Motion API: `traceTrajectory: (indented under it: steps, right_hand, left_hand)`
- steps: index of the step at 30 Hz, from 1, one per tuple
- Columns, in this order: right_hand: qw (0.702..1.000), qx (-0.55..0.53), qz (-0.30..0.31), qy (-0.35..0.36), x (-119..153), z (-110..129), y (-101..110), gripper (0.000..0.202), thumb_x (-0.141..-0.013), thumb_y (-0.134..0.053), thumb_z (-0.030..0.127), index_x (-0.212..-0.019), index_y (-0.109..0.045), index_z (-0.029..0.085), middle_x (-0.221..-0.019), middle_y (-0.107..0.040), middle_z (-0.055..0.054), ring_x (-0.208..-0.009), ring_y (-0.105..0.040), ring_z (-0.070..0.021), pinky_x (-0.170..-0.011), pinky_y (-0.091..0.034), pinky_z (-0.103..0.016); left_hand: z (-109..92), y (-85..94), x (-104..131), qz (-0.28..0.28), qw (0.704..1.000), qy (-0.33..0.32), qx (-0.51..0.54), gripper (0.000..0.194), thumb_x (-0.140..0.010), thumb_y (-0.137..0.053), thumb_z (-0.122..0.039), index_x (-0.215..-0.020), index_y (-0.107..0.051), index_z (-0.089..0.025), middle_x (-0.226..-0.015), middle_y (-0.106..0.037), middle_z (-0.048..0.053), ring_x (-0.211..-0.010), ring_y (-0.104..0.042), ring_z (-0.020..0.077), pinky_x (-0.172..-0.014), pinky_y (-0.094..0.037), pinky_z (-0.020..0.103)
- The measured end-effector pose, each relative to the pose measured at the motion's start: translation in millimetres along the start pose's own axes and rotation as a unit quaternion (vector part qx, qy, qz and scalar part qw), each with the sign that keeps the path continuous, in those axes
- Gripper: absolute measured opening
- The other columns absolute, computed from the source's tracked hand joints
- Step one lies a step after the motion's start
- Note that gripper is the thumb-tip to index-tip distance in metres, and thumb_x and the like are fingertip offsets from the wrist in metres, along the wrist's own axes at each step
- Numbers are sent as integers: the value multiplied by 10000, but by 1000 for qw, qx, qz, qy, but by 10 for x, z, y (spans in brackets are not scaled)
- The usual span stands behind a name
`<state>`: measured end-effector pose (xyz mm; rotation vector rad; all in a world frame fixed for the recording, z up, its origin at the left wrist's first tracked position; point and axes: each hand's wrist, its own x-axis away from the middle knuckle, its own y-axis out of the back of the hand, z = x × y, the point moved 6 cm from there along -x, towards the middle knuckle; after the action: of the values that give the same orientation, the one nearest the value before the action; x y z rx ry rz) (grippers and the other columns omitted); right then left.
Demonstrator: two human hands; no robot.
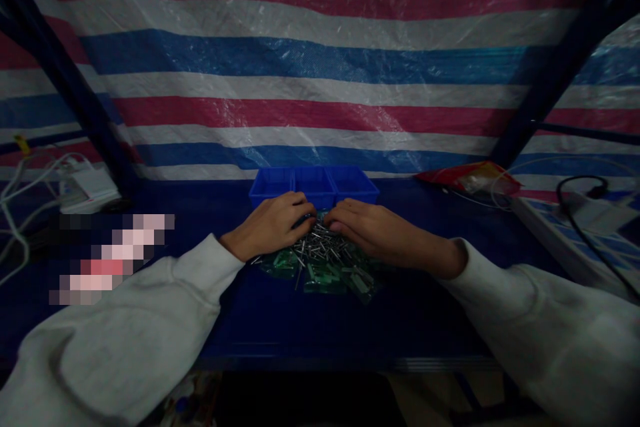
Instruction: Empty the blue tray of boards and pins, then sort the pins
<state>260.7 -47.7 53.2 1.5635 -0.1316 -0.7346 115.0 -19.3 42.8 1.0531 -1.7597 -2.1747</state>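
Note:
A heap of small metal pins lies mixed with small green plastic parts on the dark blue table. My left hand rests curled on the heap's left side, fingers bent down into the pins. My right hand lies on the heap's right side, fingertips meeting the left hand's near the top of the pile. Whether either hand pinches a pin is hidden by the fingers. Just behind the hands stands a blue plastic tray with three compartments. Both arms wear light grey sleeves.
A striped red, white and blue tarp hangs behind the table. White cables and a charger lie at the left. A red packet lies at the right, with a black cable over a white board. Dark frame posts stand at both sides.

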Motion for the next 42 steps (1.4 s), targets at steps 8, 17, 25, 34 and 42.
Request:
traceTrajectory:
  steps: [8,17,25,34,42]
  right_hand:
    - [998,13,39,42,32,95,-32,188,-970,-467,205,-1054,-631,170,-975,-595,-88,-942,-526,-214,-828,-466,-362]
    - [998,30,28,45,33,60,-105,200,-982,-474,223,-1043,-661,186,-995,-604,-91,-956,-536,-217,-813,-482,-359]
    - [1000,23,2,15,8,-97,1,206,-979,-469,190,-1090,-641,167,-992,-629,-87,-957,-578,-213,-859,-461,-358]
    - [998,59,11,3,-8,-139,-49,215,-989,-452,203,-1039,-656,156,-947,-624,-87,-937,-572,-212,-845,-449,-348]
    - [998,59,9,0,-12,-123,-48,215,-990,-458,206,-1032,-662,153,-946,-620,-88,-931,-570,-213,-842,-452,-350]
  left_hand:
    - [107,33,6,-6,1000,2,-14,254,-995,-450,-273,-1066,-663,-155,-1003,-632,80,-933,-621,196,-797,-498,320]
    - [137,131,18,-1,1000,-7,3,202,-955,-505,-246,-1037,-677,-177,-965,-644,65,-889,-632,184,-780,-492,295]
    - [324,164,47,45,998,12,36,200,-913,-544,-208,-1012,-717,-195,-958,-708,54,-829,-656,174,-763,-476,287]
    - [607,145,163,152,974,71,152,311,-806,-658,-200,-1109,-724,-213,-962,-751,46,-749,-681,163,-650,-483,230]
    - [549,66,209,237,952,126,149,510,-794,-687,-228,-1293,-606,-161,-1025,-671,71,-790,-622,160,-685,-458,231]
